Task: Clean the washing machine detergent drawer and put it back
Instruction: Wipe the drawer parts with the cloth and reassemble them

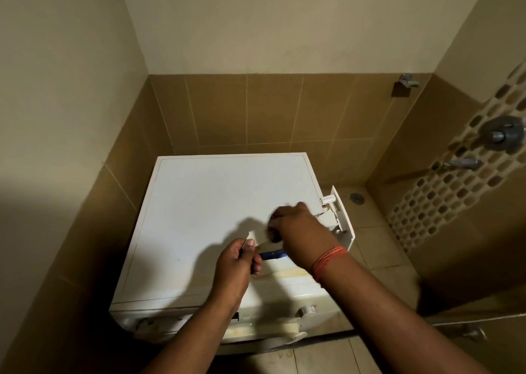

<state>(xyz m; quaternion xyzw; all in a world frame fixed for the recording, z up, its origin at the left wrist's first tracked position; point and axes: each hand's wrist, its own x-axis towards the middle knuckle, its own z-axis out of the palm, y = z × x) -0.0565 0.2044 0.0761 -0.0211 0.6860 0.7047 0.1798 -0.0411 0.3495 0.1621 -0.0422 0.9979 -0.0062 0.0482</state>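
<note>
A person's left hand [239, 262] pinches the lower corner of a small white piece [254, 237] between thumb and curled fingers, while the right hand [296, 225], knuckles up and fingers bent downward, closes over the other end of the same piece; motion blur hides what exactly the right fingers grip. Both hands work above the flat white top of the washing machine [205, 220], forearms reaching in from the lower edge, the right wrist wrapped in an orange thread band [328, 261]. Just beneath the hands a blue part [271, 254] shows on a white tray, apparently the detergent drawer [336, 217], which lies out of the machine across the right side of the lid, its front panel hanging past the right edge. The machine stands in a corner of brown-tiled walls; a metal tap [462, 163] and a round valve [502, 134] sit on the mosaic wall to the right, a floor drain [356, 198] below them.
</note>
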